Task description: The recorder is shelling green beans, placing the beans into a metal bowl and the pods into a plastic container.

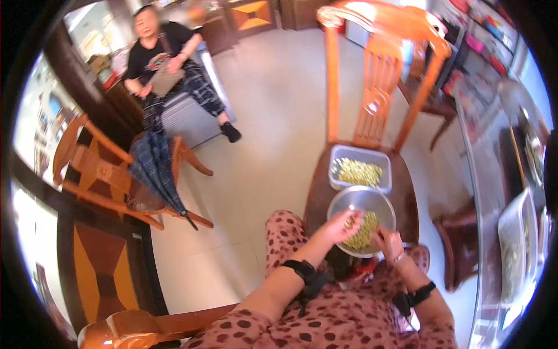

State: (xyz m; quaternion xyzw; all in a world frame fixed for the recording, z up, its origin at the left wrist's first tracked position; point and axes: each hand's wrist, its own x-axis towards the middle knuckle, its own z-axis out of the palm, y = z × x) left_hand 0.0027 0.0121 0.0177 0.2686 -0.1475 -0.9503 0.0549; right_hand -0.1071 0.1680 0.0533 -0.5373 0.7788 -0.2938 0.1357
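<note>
A shiny metal bowl (pixel 381 200) stands on the wooden chair seat in front of me, with small yellow-green pieces (pixel 365 235) like beans in it. My left hand (pixel 343 227) is over the bowl's left side, its fingers curled round several of these bean-like pieces. Over the right rim, my right hand (pixel 388 242) has its fingertips pinched together; whatever is between them is too small to make out. Behind the bowl sits a clear plastic container (pixel 385 185) with paler green-yellow pieces (pixel 359 171).
The chair's tall wooden back (pixel 372 116) rises beyond the container. At left, a folded dark umbrella (pixel 154 168) lies across another wooden chair (pixel 99 168). Farther back a person (pixel 165 70) sits holding a flat brown thing. A glass-topped counter (pixel 488 174) runs along the right.
</note>
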